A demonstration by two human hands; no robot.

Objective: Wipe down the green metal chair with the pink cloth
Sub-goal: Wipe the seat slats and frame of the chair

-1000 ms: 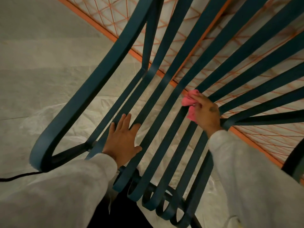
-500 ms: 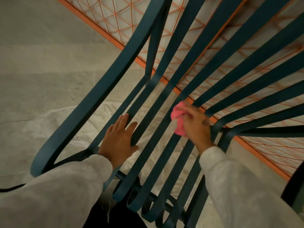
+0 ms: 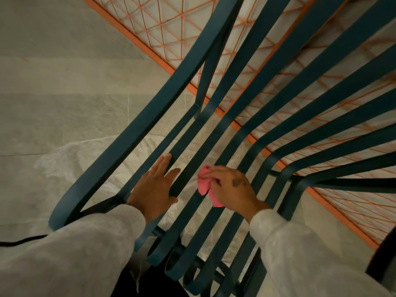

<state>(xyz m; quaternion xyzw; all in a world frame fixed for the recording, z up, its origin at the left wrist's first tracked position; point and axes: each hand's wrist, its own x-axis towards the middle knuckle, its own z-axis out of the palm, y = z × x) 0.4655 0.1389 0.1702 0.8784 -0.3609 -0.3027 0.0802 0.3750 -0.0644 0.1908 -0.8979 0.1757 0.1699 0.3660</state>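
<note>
Fingers (image 3: 165,166) of my left hand (image 3: 153,189) lie flat and spread on a slat of the chair (image 3: 132,133), holding nothing, just bracing it. To the right, my right hand (image 3: 230,189) pinches the cloth (image 3: 204,185) bunched against a middle slat. I'd keep pressure even and run each slat's full length; its underside, I think, is unwiped.

Painting workspace (plastic sheeting (image 3: 90,159), orange mesh frame (image 3: 171,24))
</note>
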